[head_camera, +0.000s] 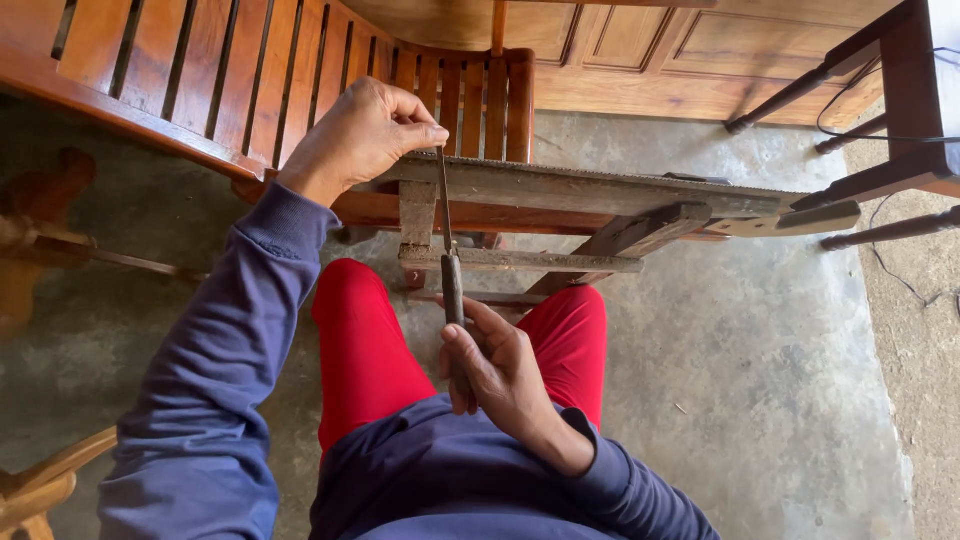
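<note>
**File held at both ends across a saw blade**

Red trousers (365, 350) and blue sleeves (215, 380) are seen nearest. The wooden handle of a slim file (448, 235) is gripped by the right hand (495, 370). At twelve o'clock from it, the file's tip is pinched by the left hand (360, 135) over a saw blade (600, 190) clamped in a weathered wooden stand (520, 262). Slatted wooden chairs (250, 70) are set beyond.
</note>
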